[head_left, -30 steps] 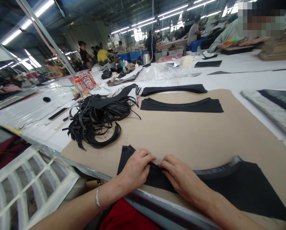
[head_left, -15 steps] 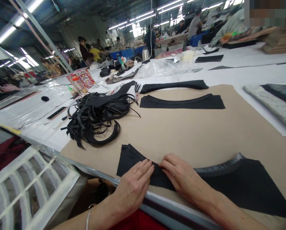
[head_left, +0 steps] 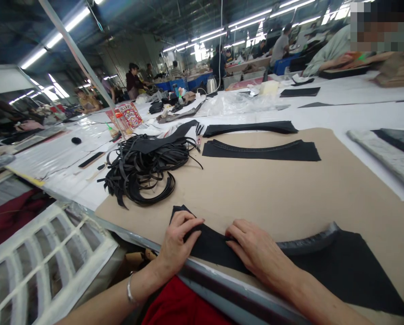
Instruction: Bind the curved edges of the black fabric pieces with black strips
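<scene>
A large black piece of material (head_left: 344,266), fabric or leather, lies along the near table edge, its curved upper edge carrying a shiny folded strip (head_left: 310,243). My left hand (head_left: 178,237) rests over its left end, thumb and index finger apart, the other fingers partly hidden. With bent fingers, my right hand (head_left: 252,243) pinches the curved edge near the middle. Part of the piece is hidden under both hands.
Brown board (head_left: 256,189) covers this part of the white table. A tangle of black strips (head_left: 144,167) lies at left; black curved pieces (head_left: 262,151) lie farther back. A slatted white frame (head_left: 49,266) stands below left. A co-worker's sleeve (head_left: 330,52) shows at far right.
My left hand has lifted from lying flat, moved left and parted its thumb from the fingers. My right hand stays at the curved edge. The view has shifted slightly.
</scene>
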### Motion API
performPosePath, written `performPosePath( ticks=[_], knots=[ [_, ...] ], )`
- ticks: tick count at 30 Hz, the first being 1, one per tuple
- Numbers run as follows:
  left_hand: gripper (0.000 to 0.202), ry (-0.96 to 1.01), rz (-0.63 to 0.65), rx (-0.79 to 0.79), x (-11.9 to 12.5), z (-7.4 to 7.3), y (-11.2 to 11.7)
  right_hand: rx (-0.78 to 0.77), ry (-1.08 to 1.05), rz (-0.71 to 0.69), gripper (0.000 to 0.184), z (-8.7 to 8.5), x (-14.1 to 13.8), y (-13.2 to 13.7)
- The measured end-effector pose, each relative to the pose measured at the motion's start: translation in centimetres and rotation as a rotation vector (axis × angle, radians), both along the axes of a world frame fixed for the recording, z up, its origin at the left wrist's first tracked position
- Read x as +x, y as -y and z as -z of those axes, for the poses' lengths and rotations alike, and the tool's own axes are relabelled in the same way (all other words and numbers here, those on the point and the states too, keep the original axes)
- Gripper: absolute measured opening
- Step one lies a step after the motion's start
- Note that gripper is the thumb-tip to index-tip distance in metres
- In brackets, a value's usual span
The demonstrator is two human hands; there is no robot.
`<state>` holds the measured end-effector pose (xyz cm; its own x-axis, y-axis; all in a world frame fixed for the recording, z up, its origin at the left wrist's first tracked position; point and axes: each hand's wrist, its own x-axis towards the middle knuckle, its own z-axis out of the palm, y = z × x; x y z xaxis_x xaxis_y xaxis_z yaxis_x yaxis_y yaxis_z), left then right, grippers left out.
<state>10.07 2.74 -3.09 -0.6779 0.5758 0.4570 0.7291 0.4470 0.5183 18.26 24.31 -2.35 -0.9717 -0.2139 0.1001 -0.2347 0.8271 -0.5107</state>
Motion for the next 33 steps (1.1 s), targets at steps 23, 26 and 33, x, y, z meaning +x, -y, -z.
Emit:
performPosePath(
  ticks=[23, 26, 33],
  knots=[
    [0.036, -0.085, 0.115, -0.210, 0.6, 0.8, 0.4, 0.104, -0.029, -0.027, 0.007, 0.4, -0.3, -0.3],
    [0.037, -0.114, 0.099, -0.253, 0.5, 0.8, 0.1, 0.098, -0.036, -0.028, 0.006, 0.4, -0.4, -0.3],
    [0.033, -0.309, 0.140, -0.257, 0.2, 1.1, 0.7, 0.128, -0.054, -0.021, 0.005, 0.7, -0.3, -0.4]
  ],
)
